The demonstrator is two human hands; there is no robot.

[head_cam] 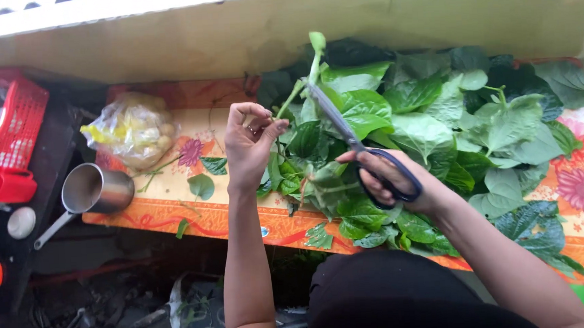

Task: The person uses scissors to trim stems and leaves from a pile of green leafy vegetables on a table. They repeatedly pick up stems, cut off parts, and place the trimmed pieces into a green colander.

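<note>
The right hand (391,178) is gripping blue-handled metal scissors (355,143), blades at a green leafy stem (304,85) that the left hand (250,143) is pinching. Beyond, a big heap of loose green leaves (479,125) is covering the floral orange cloth (193,210); most looks unsorted, little trimmed.

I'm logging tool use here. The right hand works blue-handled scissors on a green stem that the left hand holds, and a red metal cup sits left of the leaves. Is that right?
Not quite: the metal cup is silver, not red; the red thing farther left is a basket. The head view shows it. The rest stands: the right hand works the blue-handled scissors on the green stem that the left hand holds, left of the leaves.
</note>
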